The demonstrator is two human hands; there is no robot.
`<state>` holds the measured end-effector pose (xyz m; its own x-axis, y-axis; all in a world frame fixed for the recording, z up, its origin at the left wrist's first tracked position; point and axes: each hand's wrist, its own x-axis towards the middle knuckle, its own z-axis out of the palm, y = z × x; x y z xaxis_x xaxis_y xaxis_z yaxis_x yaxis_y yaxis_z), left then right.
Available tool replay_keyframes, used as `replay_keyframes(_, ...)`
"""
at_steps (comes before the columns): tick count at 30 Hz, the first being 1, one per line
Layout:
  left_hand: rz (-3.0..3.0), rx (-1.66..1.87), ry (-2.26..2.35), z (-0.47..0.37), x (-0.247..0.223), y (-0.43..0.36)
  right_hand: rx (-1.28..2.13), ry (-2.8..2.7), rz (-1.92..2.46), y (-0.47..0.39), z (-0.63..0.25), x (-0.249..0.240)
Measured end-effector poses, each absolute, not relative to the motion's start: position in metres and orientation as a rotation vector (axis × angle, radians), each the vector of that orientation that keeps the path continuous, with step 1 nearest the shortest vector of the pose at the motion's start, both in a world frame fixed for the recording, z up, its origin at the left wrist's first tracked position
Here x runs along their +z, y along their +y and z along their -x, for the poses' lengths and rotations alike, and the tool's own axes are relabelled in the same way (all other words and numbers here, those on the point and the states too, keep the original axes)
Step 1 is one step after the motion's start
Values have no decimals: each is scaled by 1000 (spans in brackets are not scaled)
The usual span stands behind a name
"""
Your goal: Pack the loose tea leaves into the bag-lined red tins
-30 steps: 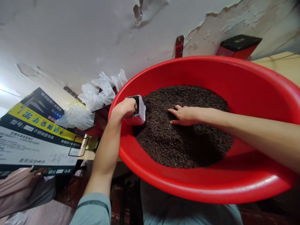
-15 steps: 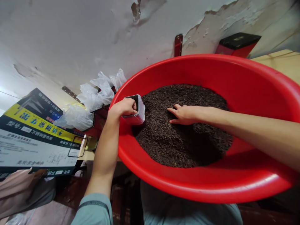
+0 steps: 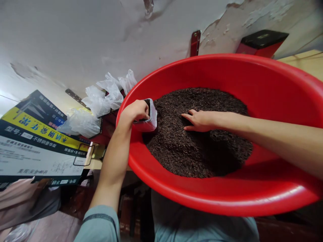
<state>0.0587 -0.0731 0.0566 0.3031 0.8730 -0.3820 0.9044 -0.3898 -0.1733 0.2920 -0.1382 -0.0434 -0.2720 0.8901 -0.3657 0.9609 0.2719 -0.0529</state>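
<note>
My left hand (image 3: 138, 110) is closed at the mouth of a box (image 3: 152, 117) with a clear plastic wrapping, its fingers curled over the edge and partly hidden inside. The box tilts against the inner left wall of a big red basin (image 3: 217, 198), beside a heap of small dark slender pieces (image 3: 174, 158), perhaps tea leaves or grain. On top of that heap rests my right hand (image 3: 198, 120), palm down, fingers apart and touching the pieces. Its underside lies in shadow.
Boxes with clear plastic bags (image 3: 106, 94) sticking out stand left of the basin. A printed cardboard carton (image 3: 37, 144) is further left. Behind the basin are a red bracket (image 3: 195, 43) on the peeling wall and a red box with a black top (image 3: 263, 40).
The whole view has shifted slightly, with the basin a little higher. My left hand has moved slightly deeper at the box's mouth; my right hand stays almost in place on the heap.
</note>
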Motion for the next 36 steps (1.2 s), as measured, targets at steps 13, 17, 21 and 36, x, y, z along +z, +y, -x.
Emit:
replay_keyframes(13, -2492, -352, 1742, -48, 61, -68, -354, 2201, -1674, -143, -286, -32)
replay_keyframes(17, -2564, -371, 1596, -48, 60, -71, -376, 2216, -1679, -142, -287, -34)
replay_keyframes(21, -2592, -576, 1539, -51, 53, -69, -387, 2253, -1702, -139, -290, -40)
replay_keyframes(36, -2625, -425, 1581, -49, 51, -60, -364, 2217, -1705, -139, -289, -39)
